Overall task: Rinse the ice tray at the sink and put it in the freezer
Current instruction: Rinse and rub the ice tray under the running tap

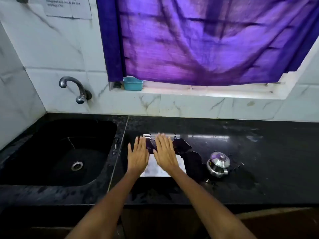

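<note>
Flat hands (138, 155) over wet counter (259, 152)

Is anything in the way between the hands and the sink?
Nothing visible. Only bare counter lies between the left hand and the sink; the steel pot stands beyond the right hand.

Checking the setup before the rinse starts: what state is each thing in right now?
left hand: open, fingers straight, holds nothing
right hand: open, fingers straight, holds nothing
tap: no water running
sink: nothing in it, drain uncovered
steel pot: lid on, upright
curtain: drawn over the window
counter: wet in patches
</note>
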### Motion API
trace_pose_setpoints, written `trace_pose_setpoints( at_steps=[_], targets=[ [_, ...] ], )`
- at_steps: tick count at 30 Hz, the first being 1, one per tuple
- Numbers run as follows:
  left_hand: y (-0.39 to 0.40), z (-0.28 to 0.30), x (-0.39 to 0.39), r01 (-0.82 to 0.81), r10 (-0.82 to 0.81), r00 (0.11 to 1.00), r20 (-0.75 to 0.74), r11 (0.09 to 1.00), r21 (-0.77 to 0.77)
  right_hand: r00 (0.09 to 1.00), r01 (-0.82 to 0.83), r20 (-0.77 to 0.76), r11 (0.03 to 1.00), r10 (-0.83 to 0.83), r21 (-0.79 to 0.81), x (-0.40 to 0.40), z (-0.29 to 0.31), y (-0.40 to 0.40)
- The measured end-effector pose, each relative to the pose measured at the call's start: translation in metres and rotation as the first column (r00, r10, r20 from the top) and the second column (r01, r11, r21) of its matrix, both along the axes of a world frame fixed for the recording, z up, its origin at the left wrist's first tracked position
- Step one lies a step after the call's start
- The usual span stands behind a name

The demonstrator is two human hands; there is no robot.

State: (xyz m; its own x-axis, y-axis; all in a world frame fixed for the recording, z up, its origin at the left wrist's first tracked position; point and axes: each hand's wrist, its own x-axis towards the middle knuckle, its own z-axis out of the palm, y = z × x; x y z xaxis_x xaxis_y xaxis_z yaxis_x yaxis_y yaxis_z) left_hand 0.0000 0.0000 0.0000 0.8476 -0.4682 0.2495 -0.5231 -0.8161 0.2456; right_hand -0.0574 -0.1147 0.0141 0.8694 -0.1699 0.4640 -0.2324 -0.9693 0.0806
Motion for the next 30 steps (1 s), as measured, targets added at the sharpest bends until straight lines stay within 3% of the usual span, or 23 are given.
trace_pose_setpoints(
  at_steps=[1, 4, 7, 12, 17, 22, 27, 30],
  targets=[
    [0.004, -0.005, -0.003, -0.104, 0.099, 0.979, -0.176, 0.994, -0.016, 0.999, 0.027, -0.044, 0.999, -0.026, 0.018, -0.006, -0.011, -0.001],
    [0.023, -0.032, -0.003, -0.356, 0.312, 0.872, -0.377, 0.933, -0.053, 0.969, 0.147, -0.220, 0.979, -0.114, 0.140, -0.032, -0.049, -0.012],
    [0.036, -0.047, 0.001, -0.369, 0.347, 0.822, -0.452, 0.928, 0.043, 0.934, 0.314, -0.257, 0.910, -0.246, 0.271, -0.049, -0.081, -0.032],
    [0.033, -0.056, 0.000, -0.357, 0.297, 0.800, -0.521, 0.934, -0.015, 0.890, 0.455, -0.271, 0.673, -0.366, 0.584, -0.047, -0.091, -0.043],
    [0.031, -0.054, 0.002, -0.305, 0.284, 0.808, -0.516, 0.951, 0.046, 0.885, 0.417, -0.257, 0.416, -0.388, 0.808, -0.032, -0.080, -0.050],
    [0.043, -0.041, 0.012, -0.364, 0.314, 0.793, -0.522, 0.931, 0.006, 0.931, 0.305, -0.212, 0.312, -0.298, 0.900, -0.008, -0.064, -0.058],
    [0.076, -0.033, 0.024, -0.539, 0.281, 0.660, -0.697, 0.823, -0.179, 0.969, 0.210, -0.191, 0.111, -0.158, 0.971, 0.027, -0.048, -0.046],
    [0.097, -0.026, 0.035, -0.686, 0.234, 0.553, -0.800, 0.673, -0.277, 0.984, 0.149, -0.139, 0.094, -0.110, 0.984, 0.052, -0.040, -0.028]
  ],
)
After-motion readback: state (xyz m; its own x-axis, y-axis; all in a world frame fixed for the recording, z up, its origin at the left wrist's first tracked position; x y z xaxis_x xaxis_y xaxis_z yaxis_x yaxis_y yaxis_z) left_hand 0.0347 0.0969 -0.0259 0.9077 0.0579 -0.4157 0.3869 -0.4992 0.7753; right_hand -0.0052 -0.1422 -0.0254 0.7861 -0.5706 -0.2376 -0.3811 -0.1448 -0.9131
